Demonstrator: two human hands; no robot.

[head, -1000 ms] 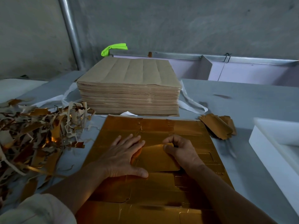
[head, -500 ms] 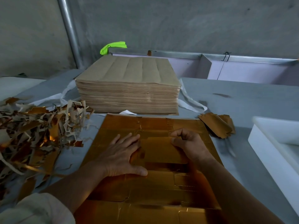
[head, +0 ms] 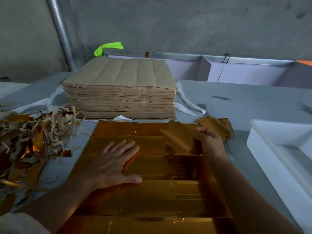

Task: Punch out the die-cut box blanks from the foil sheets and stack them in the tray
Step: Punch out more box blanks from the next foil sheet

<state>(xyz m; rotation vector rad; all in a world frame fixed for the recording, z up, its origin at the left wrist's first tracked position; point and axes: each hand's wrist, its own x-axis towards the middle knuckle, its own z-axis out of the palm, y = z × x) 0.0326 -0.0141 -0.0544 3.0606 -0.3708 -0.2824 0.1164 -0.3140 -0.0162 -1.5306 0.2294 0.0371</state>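
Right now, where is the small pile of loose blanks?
In the head view the pile lies on the table right of the foil sheet, just beyond the right hand, which holds a blank, and left of the white tray.

- Left hand (head: 116, 164): palm down, fingers straight and slightly spread, thumb out to the right, pressing flat on the sheet (head: 152, 193).
- Left forearm (head: 64, 200): bare, comes in from the lower left, with a pale sleeve (head: 20, 223) at the corner.
- Right hand (head: 209, 142): fingers curled, gripping a blank (head: 179, 139) by its right edge, the blank tilted up.
- Right forearm (head: 244, 191): bare, comes in from the lower right.
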